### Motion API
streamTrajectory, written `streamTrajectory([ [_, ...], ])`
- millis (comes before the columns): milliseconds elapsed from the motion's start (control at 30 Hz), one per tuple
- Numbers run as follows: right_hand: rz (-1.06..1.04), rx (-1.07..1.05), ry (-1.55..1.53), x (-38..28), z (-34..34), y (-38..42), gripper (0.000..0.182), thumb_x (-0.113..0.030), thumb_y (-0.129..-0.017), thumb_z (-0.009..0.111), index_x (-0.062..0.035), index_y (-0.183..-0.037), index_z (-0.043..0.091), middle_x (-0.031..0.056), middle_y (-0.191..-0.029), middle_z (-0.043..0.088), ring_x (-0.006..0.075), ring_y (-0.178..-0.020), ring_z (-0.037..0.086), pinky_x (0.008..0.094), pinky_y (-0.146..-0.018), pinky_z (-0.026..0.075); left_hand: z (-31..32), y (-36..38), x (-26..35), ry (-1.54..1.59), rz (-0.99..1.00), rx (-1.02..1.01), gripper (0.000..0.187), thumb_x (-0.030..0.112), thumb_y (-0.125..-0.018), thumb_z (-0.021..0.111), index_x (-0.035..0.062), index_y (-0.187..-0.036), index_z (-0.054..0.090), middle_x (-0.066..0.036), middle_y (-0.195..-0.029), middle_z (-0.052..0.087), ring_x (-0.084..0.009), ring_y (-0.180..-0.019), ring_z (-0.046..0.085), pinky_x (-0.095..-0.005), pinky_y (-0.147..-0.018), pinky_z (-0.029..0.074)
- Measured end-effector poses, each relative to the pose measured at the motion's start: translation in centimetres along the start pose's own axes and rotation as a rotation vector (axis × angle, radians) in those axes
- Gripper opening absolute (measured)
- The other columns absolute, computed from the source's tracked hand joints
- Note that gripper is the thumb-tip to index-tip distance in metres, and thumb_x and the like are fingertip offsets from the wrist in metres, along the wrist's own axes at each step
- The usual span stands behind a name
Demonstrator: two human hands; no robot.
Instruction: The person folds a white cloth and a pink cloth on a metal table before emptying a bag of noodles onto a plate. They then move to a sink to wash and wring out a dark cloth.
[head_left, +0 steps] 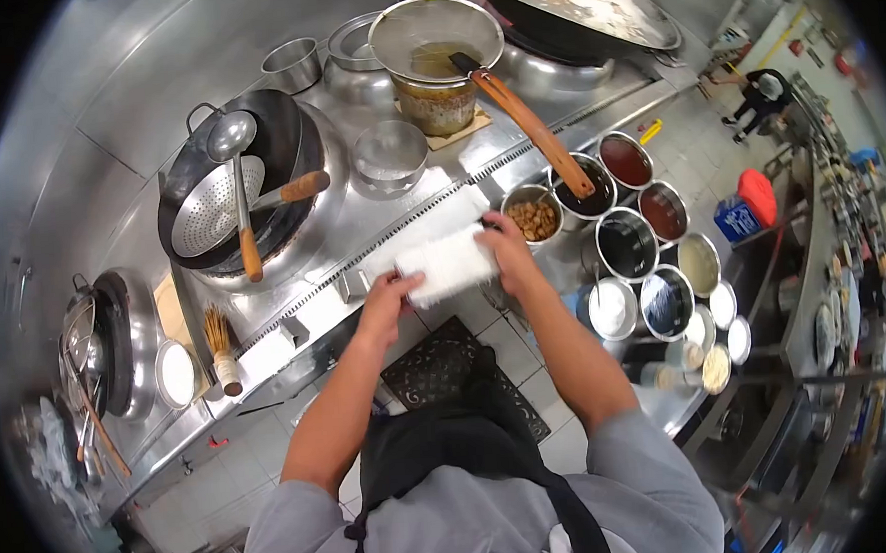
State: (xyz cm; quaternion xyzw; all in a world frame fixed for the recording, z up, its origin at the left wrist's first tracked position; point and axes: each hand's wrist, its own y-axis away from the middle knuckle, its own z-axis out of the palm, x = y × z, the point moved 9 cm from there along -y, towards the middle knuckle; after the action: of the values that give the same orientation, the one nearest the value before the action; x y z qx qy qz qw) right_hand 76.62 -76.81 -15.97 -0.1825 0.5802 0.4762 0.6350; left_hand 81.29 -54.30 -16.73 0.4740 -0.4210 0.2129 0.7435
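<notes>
Between my two hands, in front of the steel counter's edge, is a white folded cloth (449, 266), slightly blurred. My left hand (384, 305) pinches its left end, thumb on top. At the opposite end, my right hand (509, 253) is closed on it, close to a steel pot of brown chunks (533, 220). A small dark bit shows by the right fingertips; I cannot make out what it is. The cloth's underside is hidden.
A wok (184, 205) holds a perforated skimmer (217, 210) and a ladle (232, 137). A strainer (436, 39) rests on a pot; a wooden handle (536, 131) reaches over the sauce pots (627, 245). A bamboo brush (220, 338) lies left. Another person (759, 95) stands far right.
</notes>
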Motion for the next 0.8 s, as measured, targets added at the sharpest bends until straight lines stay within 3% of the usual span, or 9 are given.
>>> streamTrajectory([
  [100, 0.057, -0.108, 0.019, -3.3, 3.3, -6.0, 0.052, -0.012, -0.078, 0.065, -0.003, -0.126, 0.05, 0.0133, -0.103, 0.06, 0.0207, -0.094, 0.059, 0.0318, -0.079, 0.047, -0.1, -3.9, 2.9, 0.086, -0.004, 0.09, 0.048, 0.034, -0.081, 0.071, 0.0075, -0.119, 0.058, -0.004, -0.107, 0.063, -0.0181, -0.097, 0.056, -0.0347, -0.086, 0.041],
  [200, 0.067, -0.129, 0.05, -2.3, 4.8, -10.4, 0.049, -0.013, -0.076, 0.064, -0.0027, -0.122, 0.051, 0.0127, -0.102, 0.06, 0.0215, -0.092, 0.059, 0.0329, -0.079, 0.047, -0.8, -6.8, 2.7, 0.11, -0.074, 0.144, 0.047, 0.036, -0.081, 0.072, 0.0083, -0.116, 0.06, -0.004, -0.106, 0.062, -0.018, -0.092, 0.056, -0.0348, -0.083, 0.04],
  [267, 0.123, -0.133, 0.288, 1.8, 4.3, -13.8, 0.048, -0.013, -0.077, 0.064, -0.0003, -0.121, 0.051, 0.0113, -0.103, 0.06, 0.022, -0.093, 0.058, 0.0337, -0.08, 0.047, -1.5, -7.5, 1.5, 0.046, -0.2, 0.224, 0.038, 0.031, -0.083, 0.07, 0.0073, -0.111, 0.063, -0.002, -0.098, 0.065, -0.0129, -0.086, 0.059, -0.0262, -0.073, 0.044],
  [367, 0.195, -0.154, 0.262, 1.4, 4.5, -13.5, 0.047, -0.014, -0.076, 0.063, -0.0011, -0.12, 0.053, 0.011, -0.107, 0.059, 0.0228, -0.093, 0.057, 0.0342, -0.081, 0.046, -1.2, -7.2, 1.8, 0.029, -0.22, 0.247, 0.038, 0.03, -0.083, 0.07, 0.0063, -0.111, 0.063, -0.002, -0.097, 0.065, -0.0135, -0.084, 0.06, -0.0264, -0.073, 0.044],
  [567, 0.113, -0.179, 0.31, -2.0, 5.4, -12.8, 0.049, -0.012, -0.073, 0.065, -0.0016, -0.119, 0.053, 0.0132, -0.104, 0.059, 0.0233, -0.093, 0.057, 0.0338, -0.078, 0.047, -1.2, -7.9, 1.9, 0.148, -0.12, 0.244, 0.037, 0.027, -0.084, 0.071, 0.0036, -0.111, 0.062, -0.004, -0.099, 0.066, -0.0138, -0.081, 0.062, -0.0269, -0.071, 0.046],
  [700, 0.15, -0.198, 0.262, -0.7, 5.0, -13.2, 0.05, -0.013, -0.074, 0.065, -0.0013, -0.12, 0.053, 0.0131, -0.105, 0.06, 0.0227, -0.094, 0.057, 0.0322, -0.079, 0.046, -1.2, -7.7, 2.5, 0.071, -0.074, 0.266, 0.04, 0.027, -0.083, 0.071, 0.0005, -0.112, 0.062, -0.006, -0.1, 0.066, -0.0132, -0.082, 0.062, -0.0258, -0.069, 0.047],
  [767, 0.144, -0.215, 0.284, 0.2, 4.6, -13.7, 0.05, -0.014, -0.078, 0.065, -0.0021, -0.125, 0.052, 0.0119, -0.112, 0.059, 0.0224, -0.1, 0.056, 0.0317, -0.085, 0.045, -0.6, -8.0, 2.5, 0.114, -0.015, 0.182, 0.048, 0.034, -0.084, 0.069, 0.0038, -0.12, 0.058, -0.007, -0.112, 0.063, -0.0173, -0.096, 0.06, -0.0323, -0.082, 0.046],
  [800, 0.148, -0.216, 0.286, 0.3, 4.6, -13.7, 0.05, -0.014, -0.078, 0.065, -0.0021, -0.125, 0.052, 0.0119, -0.112, 0.059, 0.0224, -0.1, 0.056, 0.0317, -0.085, 0.045, -0.7, -8.1, 2.5, 0.116, -0.019, 0.183, 0.048, 0.034, -0.084, 0.069, 0.0038, -0.12, 0.058, -0.007, -0.112, 0.063, -0.0173, -0.096, 0.06, -0.0323, -0.082, 0.046],
])
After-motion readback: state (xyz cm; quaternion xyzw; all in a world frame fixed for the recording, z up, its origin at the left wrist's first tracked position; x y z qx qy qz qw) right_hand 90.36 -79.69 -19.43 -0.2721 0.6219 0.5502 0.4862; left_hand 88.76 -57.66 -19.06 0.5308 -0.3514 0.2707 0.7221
